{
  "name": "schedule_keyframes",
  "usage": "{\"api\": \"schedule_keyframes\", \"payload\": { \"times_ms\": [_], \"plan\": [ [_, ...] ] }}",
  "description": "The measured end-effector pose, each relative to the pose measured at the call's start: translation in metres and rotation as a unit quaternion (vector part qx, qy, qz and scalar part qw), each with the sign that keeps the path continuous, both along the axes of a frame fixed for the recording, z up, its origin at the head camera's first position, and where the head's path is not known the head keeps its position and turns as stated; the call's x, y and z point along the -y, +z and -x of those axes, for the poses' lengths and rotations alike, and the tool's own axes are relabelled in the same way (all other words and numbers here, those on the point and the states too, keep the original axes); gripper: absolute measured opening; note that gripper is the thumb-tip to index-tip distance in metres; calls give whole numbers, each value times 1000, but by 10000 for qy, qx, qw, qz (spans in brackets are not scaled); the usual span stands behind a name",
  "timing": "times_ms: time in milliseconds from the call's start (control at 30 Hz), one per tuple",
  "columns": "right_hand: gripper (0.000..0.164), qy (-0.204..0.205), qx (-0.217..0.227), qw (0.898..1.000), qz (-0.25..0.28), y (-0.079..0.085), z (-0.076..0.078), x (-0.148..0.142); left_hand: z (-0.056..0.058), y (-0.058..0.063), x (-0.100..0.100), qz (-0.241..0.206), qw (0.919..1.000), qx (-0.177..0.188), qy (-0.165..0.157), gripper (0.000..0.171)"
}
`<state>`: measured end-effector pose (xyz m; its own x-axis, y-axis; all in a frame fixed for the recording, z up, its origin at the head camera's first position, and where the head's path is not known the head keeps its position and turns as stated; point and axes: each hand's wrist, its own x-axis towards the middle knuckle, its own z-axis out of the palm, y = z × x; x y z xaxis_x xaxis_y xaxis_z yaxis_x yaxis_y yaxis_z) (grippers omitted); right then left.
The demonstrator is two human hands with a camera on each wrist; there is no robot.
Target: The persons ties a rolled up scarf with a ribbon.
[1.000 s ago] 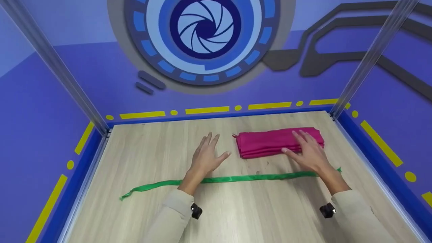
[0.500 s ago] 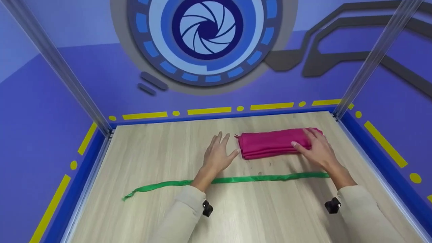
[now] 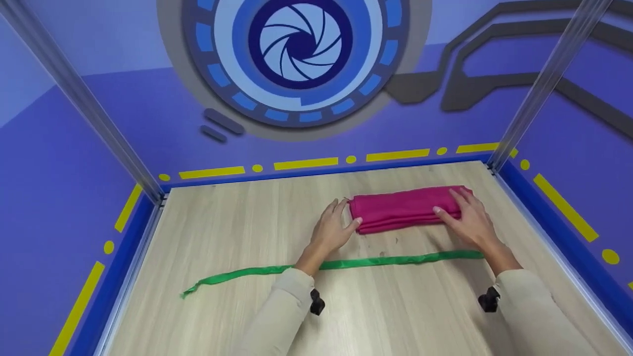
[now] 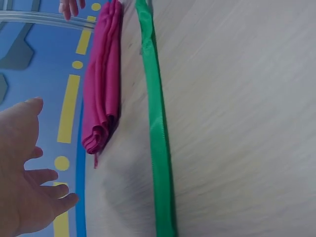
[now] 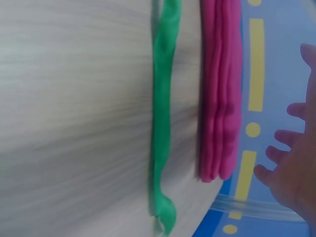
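head: folded pink cloth (image 3: 398, 210), long axis running left-right.

The cloth (image 3: 400, 207) lies on the tabletop (image 3: 237, 222), right of centre and toward the rear, before the back wall (image 3: 123, 113). The ribbon (image 3: 385, 260) lies in front of the cloth, extending leftward well beyond it; both wrists pass above the ribbon. The left hand (image 3: 332, 227) is near the cloth's left end, the right hand (image 3: 470, 217) above its right part. The left wall (image 3: 44, 198) and right wall (image 3: 603, 198) flank the tabletop.
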<state>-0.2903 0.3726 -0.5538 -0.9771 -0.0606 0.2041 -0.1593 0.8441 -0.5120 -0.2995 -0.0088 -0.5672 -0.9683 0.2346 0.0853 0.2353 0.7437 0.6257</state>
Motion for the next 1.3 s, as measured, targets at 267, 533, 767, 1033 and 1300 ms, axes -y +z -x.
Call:
{"api": "schedule_keyframes", "payload": {
  "times_ms": [267, 533, 767, 1033, 1300],
  "plan": [
    [87, -152, 177, 9996, 189, -12, 7, -19, 8, -22, -18, -1025, 9934, 486, 150, 73],
    [91, -353, 669, 9951, 638, -22, 15, -34, 12, -41, -38, -2833, 9544, 503, 795, 61],
    [90, -481, 770, 9908, 999, -35, 24, -44, 15, -48, -52, -2640, 9618, 207, 691, 54],
    [88, -438, 947, 9905, 895, -44, 30, -45, 13, -46, -61, -2128, 9766, 322, -14, 50],
    [81, -459, 1107, 9921, 377, -44, 28, -44, 10, -42, -64, -936, 9954, 218, -48, 46]
  ]
}}
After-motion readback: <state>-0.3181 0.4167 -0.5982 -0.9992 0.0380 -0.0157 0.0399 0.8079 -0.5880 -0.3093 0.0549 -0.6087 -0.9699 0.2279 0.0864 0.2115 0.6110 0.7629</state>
